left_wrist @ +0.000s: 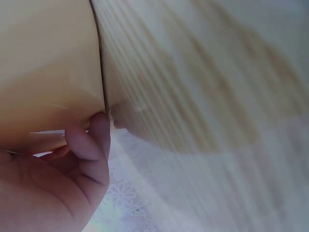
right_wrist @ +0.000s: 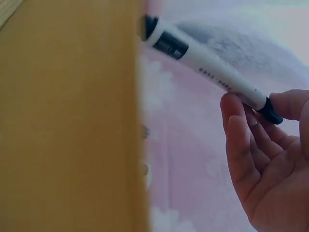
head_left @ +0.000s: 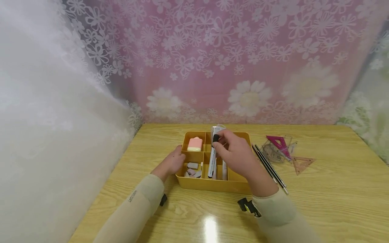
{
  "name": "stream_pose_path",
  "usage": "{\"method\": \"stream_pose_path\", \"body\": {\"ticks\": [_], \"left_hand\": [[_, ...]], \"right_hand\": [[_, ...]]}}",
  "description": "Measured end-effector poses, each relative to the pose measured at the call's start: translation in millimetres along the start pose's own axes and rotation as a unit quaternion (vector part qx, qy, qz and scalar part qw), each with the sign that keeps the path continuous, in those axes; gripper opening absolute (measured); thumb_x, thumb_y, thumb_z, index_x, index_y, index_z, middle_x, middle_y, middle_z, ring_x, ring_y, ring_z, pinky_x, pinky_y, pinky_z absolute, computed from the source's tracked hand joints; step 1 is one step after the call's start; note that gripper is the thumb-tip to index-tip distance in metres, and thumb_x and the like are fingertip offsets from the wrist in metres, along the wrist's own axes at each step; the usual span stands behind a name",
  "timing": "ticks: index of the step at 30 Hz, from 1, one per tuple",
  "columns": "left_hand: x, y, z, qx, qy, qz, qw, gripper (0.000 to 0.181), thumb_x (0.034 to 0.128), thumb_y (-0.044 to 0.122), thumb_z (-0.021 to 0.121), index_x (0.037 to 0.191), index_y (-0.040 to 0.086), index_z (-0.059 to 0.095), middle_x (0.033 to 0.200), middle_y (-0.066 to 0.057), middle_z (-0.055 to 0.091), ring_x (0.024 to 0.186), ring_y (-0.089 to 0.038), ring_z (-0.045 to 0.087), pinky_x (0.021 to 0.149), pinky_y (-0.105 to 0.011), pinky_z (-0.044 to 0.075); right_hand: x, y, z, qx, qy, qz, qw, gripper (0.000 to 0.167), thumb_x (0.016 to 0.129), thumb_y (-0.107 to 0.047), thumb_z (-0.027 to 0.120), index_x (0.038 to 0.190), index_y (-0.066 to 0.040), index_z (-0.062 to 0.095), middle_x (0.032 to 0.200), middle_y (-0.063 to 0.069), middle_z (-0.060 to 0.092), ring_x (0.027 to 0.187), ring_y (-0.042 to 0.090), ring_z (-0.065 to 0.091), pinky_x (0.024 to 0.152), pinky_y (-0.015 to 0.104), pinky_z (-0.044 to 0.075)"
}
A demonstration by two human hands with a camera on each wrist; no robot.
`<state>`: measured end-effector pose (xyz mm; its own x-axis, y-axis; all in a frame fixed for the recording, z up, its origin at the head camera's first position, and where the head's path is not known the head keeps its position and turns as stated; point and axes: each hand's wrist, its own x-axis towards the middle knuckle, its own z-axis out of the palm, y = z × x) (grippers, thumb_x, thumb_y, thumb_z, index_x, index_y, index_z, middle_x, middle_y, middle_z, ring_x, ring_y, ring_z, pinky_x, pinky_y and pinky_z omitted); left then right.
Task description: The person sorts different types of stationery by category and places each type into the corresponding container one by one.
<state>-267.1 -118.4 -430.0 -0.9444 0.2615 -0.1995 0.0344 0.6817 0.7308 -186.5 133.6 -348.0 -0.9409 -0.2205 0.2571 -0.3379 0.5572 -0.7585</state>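
Note:
My right hand (head_left: 238,153) pinches a white marker (head_left: 211,162) by its black cap, over the middle of a yellow divided organizer box (head_left: 212,185). The marker slants, its lower end dipping toward a front compartment; in the right wrist view the thumb and fingertips are at the capped end. With my left hand (head_left: 174,161) I grip the box's left wall, and the left wrist view shows curled fingers (left_wrist: 91,145) at its edge. Inside the box are a pink-and-cream eraser-like item (head_left: 195,144), several small erasers (head_left: 192,165) and another white marker-like stick (head_left: 224,169). My right hand hides part of the right compartments.
Right of the box lie several dark pencils (head_left: 268,167), a magenta set square (head_left: 278,145), an orange triangle (head_left: 302,164) and clear drawing tools (head_left: 270,152). The wooden table (head_left: 340,202) meets a floral pink curtain (head_left: 206,67) behind, and pale cloth hangs at the left.

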Motion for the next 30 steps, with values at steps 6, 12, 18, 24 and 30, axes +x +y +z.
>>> {"method": "stream_pose_path", "body": {"ticks": [6, 12, 18, 24, 30], "left_hand": [[-1.1, 2.6, -2.8, 0.003, 0.002, 0.006, 1.0000, 0.056, 0.1044, 0.022, 0.030, 0.158, 0.006, 0.024, 0.159, -0.015, 0.036, 0.146, -0.032, 0.032, 0.118, -0.052, 0.022], [-1.7, 3.8, -4.3, 0.005, 0.002, 0.007, 1.0000, 0.055, 0.1051, 0.021, 0.030, 0.157, 0.005, 0.025, 0.158, -0.016, 0.037, 0.146, -0.033, 0.032, 0.118, -0.053, 0.023], [-2.2, 2.7, -2.5, -0.009, -0.006, 0.001, 0.9999, 0.055, 0.1054, 0.021, 0.030, 0.157, 0.005, 0.023, 0.158, -0.018, 0.036, 0.146, -0.033, 0.031, 0.117, -0.054, 0.023], [-0.3, 1.3, -2.4, -0.002, -0.001, 0.007, 1.0000, 0.055, 0.1052, 0.021, 0.030, 0.157, 0.004, 0.023, 0.158, -0.018, 0.036, 0.146, -0.034, 0.032, 0.118, -0.054, 0.023], [0.6, -0.8, -0.6, -0.002, -0.005, 0.011, 0.9999, 0.054, 0.1047, 0.021, 0.030, 0.156, 0.004, 0.025, 0.156, -0.018, 0.039, 0.145, -0.033, 0.034, 0.117, -0.053, 0.024]], "right_hand": [[5.4, 2, 19, -0.053, -0.034, 0.027, 0.9976, 0.035, 0.103, -0.030, 0.060, 0.133, -0.013, 0.055, 0.102, -0.002, 0.067, 0.071, 0.014, 0.061, 0.064, 0.035, 0.052], [5.5, 3, 30, -0.074, -0.076, 0.045, 0.9933, 0.034, 0.103, -0.026, 0.060, 0.134, -0.014, 0.053, 0.093, -0.002, 0.066, 0.052, 0.019, 0.053, 0.051, 0.035, 0.047], [2.7, 7, 34, -0.105, -0.079, 0.042, 0.9904, 0.039, 0.102, -0.027, 0.061, 0.139, -0.017, 0.054, 0.099, -0.002, 0.068, 0.047, 0.018, 0.049, 0.047, 0.034, 0.045], [3.7, 8, 29, -0.115, -0.078, 0.035, 0.9896, 0.039, 0.102, -0.026, 0.060, 0.141, -0.018, 0.055, 0.109, -0.001, 0.070, 0.051, 0.016, 0.053, 0.048, 0.034, 0.044], [3.5, 18, 3, -0.101, -0.032, 0.024, 0.9941, 0.029, 0.103, -0.026, 0.056, 0.131, -0.016, 0.061, 0.104, -0.001, 0.067, 0.071, 0.015, 0.058, 0.061, 0.034, 0.048]]}}
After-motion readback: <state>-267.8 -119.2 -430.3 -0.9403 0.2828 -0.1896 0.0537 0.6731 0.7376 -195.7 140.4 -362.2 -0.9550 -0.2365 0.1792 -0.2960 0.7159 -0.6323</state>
